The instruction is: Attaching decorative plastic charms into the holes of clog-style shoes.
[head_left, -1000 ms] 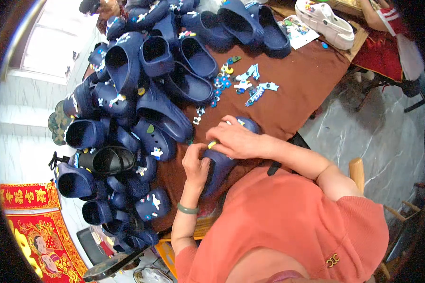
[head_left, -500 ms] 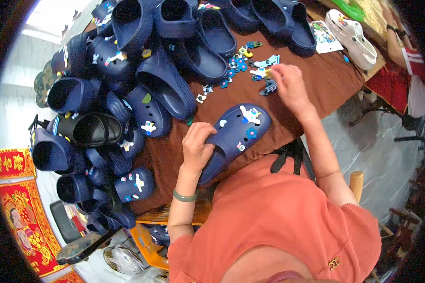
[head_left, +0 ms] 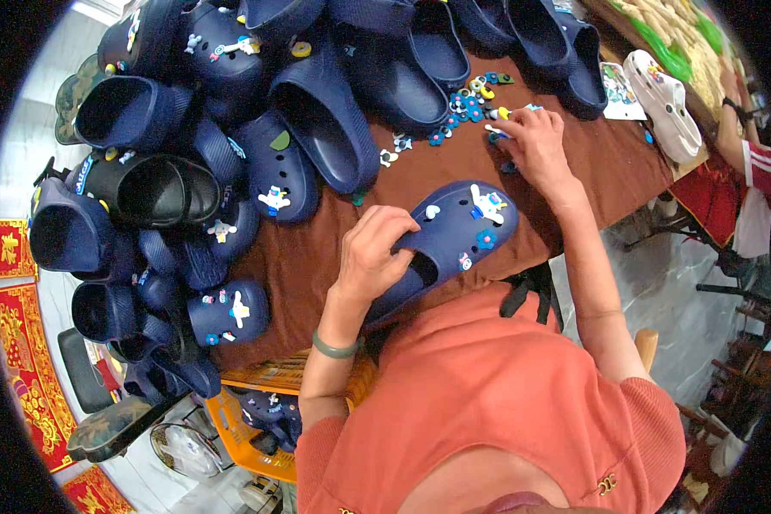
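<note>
A navy clog (head_left: pixel 448 224) lies slanted at the table's near edge, toe pointing away to the right. On its upper sit a white long-eared figure charm (head_left: pixel 489 204), a blue flower charm (head_left: pixel 486 239), a small white heart and a round swirl charm. My left hand (head_left: pixel 373 254) is closed on the clog's upper at the foot opening, the thumb partly hidden. Beyond the toe, my right hand (head_left: pixel 538 152) is bent over loose charms, its fingertips pinched at a small white charm (head_left: pixel 493 131). Blue flower charms (head_left: pixel 465 106) lie just left of it.
Navy clogs (head_left: pixel 321 120) crowd the table's left and far sides, with a black clog (head_left: pixel 167 190) among them. A white clog (head_left: pixel 664 107) stands at the far right beside a printed card (head_left: pixel 621 92). Below the table is an orange crate (head_left: pixel 240 441). Another person's arm (head_left: pixel 730 128) shows at far right.
The whole view has shifted, so the table's things sit further right or higher. My right hand has closed in over the loose charms, covering more of them. My left hand stays on the clog.
</note>
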